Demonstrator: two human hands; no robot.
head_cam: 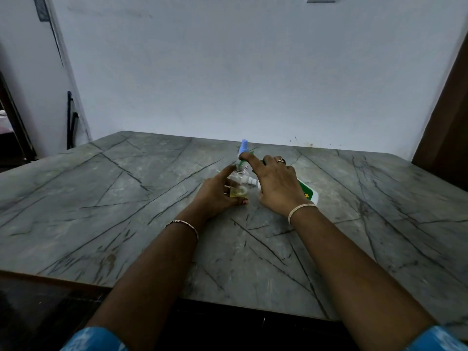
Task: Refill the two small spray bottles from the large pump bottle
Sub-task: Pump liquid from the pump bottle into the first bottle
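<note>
Filling one small bottle, mid-table.

The clear small bottle [237, 184], a little yellow liquid at its bottom, stands gripped in the left hand [217, 196]; the right hand [274, 184] wraps the large pump bottle [307, 195], forefinger on its green pump [243, 162]. A blue-capped bottle [243, 145] waits just behind. Judged early: both refills remain. The table [126, 224] offers open room all round, edges well away.

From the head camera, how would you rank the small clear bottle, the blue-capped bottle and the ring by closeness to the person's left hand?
1. Small clear bottle: held in the left hand itself, yellow liquid at its bottom.
2. Blue-capped bottle: just behind it, toward the wall.
3. Ring: farthest, on a finger of the right hand, off to the right.
</note>
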